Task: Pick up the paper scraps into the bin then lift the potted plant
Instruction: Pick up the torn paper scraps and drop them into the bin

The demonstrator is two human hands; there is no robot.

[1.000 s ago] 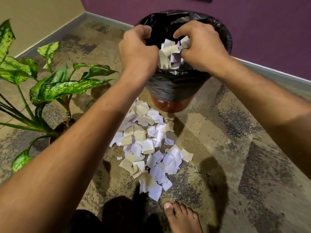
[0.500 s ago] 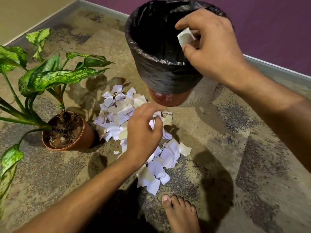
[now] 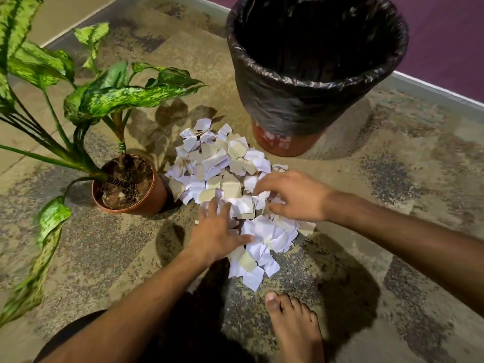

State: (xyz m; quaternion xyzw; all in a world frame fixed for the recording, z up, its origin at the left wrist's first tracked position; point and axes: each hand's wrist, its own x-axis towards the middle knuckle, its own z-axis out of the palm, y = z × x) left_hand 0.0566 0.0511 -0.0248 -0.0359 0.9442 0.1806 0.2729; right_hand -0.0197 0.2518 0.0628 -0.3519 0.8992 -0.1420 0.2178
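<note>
A heap of white and beige paper scraps [image 3: 222, 163] lies on the floor between the plant and the bin. My left hand [image 3: 217, 231] rests flat on the heap's near left side, fingers spread. On the heap's right side my right hand [image 3: 296, 196] lies with its fingers curled over the scraps. The bin [image 3: 311, 100], lined with a black bag, stands upright behind the heap. The potted plant [image 3: 131, 184], in a brown pot with big speckled green leaves, stands left of the heap.
A bare foot [image 3: 293, 326] stands on the patterned floor just in front of the heap. A purple wall [image 3: 445, 43] runs behind the bin. Long leaves [image 3: 44, 231] reach out toward the lower left.
Both hands have come down from the bin to the heap. The right hand let go of its scraps over the bin. The view has dropped toward the floor.
</note>
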